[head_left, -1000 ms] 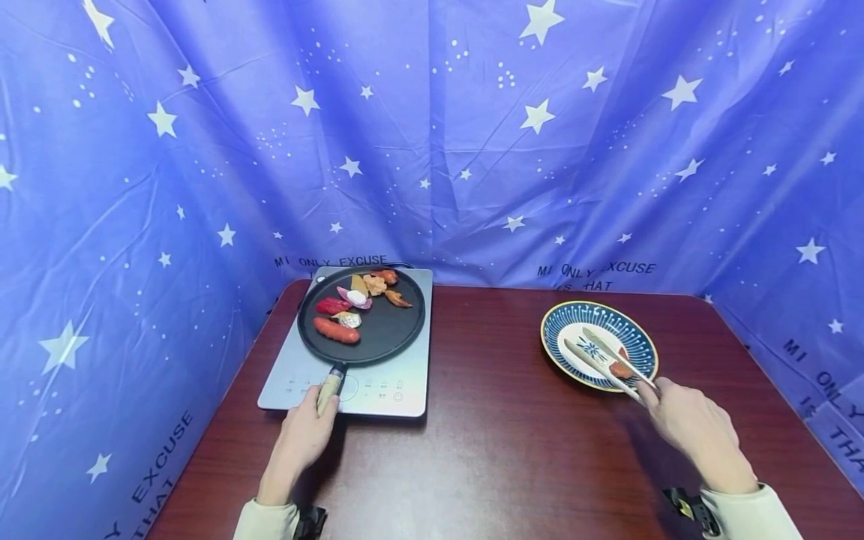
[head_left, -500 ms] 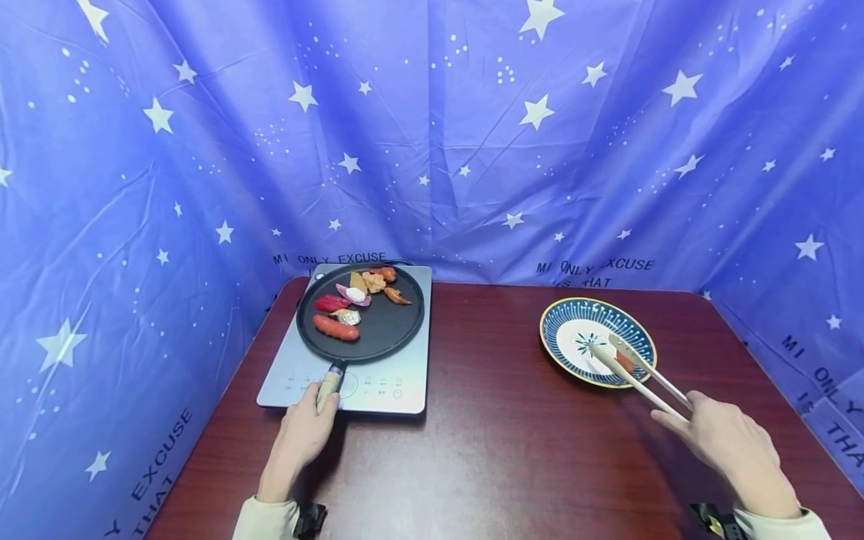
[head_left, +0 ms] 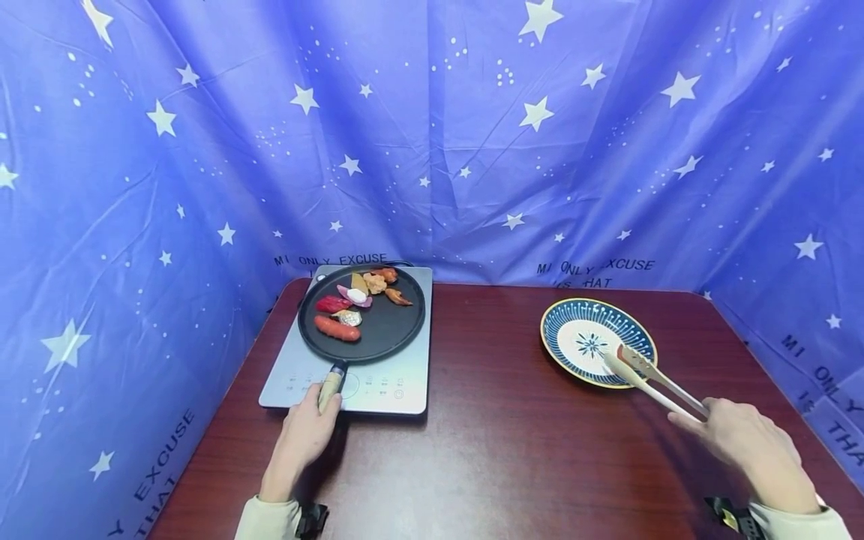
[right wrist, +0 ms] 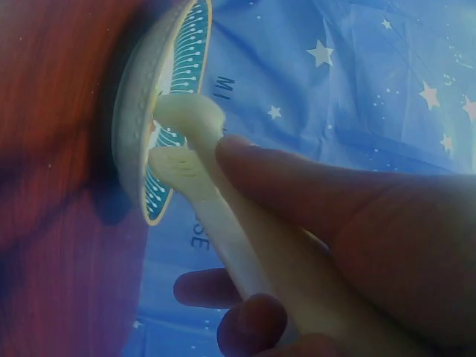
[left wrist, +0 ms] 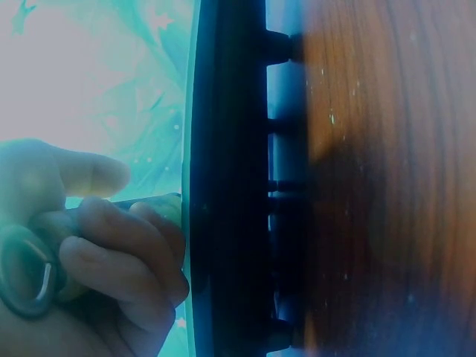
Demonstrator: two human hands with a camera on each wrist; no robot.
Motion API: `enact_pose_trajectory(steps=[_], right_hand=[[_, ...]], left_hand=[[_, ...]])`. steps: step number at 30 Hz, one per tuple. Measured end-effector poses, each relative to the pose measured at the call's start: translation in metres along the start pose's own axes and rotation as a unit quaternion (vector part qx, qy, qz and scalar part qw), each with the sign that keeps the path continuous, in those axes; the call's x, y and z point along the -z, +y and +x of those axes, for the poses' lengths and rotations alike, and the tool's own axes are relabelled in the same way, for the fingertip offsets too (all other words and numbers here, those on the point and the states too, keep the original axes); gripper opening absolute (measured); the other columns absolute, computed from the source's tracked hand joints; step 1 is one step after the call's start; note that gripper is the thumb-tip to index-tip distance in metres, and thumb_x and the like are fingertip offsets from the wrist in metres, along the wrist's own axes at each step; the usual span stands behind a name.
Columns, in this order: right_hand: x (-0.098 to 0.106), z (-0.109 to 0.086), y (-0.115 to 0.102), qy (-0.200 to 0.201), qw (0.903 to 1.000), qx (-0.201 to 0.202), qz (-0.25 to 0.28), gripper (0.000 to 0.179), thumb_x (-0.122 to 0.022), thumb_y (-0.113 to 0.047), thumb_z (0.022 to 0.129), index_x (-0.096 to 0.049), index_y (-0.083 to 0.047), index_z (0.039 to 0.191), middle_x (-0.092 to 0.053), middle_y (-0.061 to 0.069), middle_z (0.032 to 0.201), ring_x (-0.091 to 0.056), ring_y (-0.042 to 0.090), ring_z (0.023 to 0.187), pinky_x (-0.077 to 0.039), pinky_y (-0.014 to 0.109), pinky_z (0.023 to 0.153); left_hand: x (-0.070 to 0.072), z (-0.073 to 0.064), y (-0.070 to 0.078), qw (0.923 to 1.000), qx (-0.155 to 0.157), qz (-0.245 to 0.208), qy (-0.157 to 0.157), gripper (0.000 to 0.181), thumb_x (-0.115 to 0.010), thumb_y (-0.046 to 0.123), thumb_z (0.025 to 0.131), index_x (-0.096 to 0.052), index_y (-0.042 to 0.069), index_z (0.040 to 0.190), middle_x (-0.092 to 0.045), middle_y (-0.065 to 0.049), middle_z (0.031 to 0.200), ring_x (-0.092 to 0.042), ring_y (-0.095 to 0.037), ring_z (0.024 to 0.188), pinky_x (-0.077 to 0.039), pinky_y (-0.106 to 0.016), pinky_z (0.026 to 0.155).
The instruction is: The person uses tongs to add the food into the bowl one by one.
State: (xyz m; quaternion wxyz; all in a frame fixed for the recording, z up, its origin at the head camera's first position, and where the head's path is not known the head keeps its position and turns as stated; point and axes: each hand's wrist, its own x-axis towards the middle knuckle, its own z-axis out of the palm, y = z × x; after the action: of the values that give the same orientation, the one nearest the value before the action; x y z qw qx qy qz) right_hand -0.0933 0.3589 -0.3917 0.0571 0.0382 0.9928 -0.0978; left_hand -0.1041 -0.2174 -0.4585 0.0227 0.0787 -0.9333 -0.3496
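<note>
My left hand (head_left: 304,431) grips the pale handle (head_left: 330,385) of a flat black pan (head_left: 388,337); its curled fingers (left wrist: 126,260) show in the left wrist view. In the pan lie a red sausage (head_left: 337,328) and several other food pieces. My right hand (head_left: 749,446) holds cream-coloured tongs (head_left: 675,390) between thumb and fingers. The tongs' tips are over the near right part of a blue-patterned plate (head_left: 562,328), at a small reddish-brown food piece (head_left: 622,350). The tips partly hide that piece; whether they squeeze it I cannot tell.
Under the pan is a silver induction cooker (head_left: 412,375) on the left of the dark red wooden table (head_left: 493,420). A blue curtain (head_left: 472,210) with white stars closes off the back and both sides.
My right hand has moved right and towards me, drawing the tongs' tips from the plate's middle to its near right side. The left hand and the pan stay in place.
</note>
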Motion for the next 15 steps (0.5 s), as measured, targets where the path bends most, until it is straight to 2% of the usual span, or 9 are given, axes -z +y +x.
enact_pose_trajectory(steps=[5, 15], right_hand=[[-0.004, 0.006, -0.001, -0.015, 0.9999, -0.003, 0.002, 0.059, -0.048, -0.065, 0.087, -0.055, -0.008, 0.073, -0.052, 0.014, 0.065, -0.054, 0.035, 0.059, -0.037, 0.050, 0.046], [-0.010, 0.025, -0.008, -0.010, 0.9997, 0.019, 0.010, 0.057, -0.051, -0.061, 0.088, -0.052, -0.007, 0.071, -0.052, 0.012, 0.064, -0.054, 0.031, 0.057, -0.037, 0.047, 0.046]], left_hand=[[0.000, 0.001, 0.001, 1.0000, 0.002, 0.002, -0.004, 0.036, -0.051, 0.034, 0.096, -0.051, 0.006, 0.118, -0.049, -0.007, 0.070, -0.051, -0.025, 0.066, -0.041, -0.041, 0.059], [0.000, 0.001, 0.004, 1.0000, 0.002, 0.000, -0.006, 0.036, -0.051, 0.034, 0.095, -0.051, 0.007, 0.119, -0.049, -0.007, 0.070, -0.050, -0.024, 0.066, -0.040, -0.040, 0.059]])
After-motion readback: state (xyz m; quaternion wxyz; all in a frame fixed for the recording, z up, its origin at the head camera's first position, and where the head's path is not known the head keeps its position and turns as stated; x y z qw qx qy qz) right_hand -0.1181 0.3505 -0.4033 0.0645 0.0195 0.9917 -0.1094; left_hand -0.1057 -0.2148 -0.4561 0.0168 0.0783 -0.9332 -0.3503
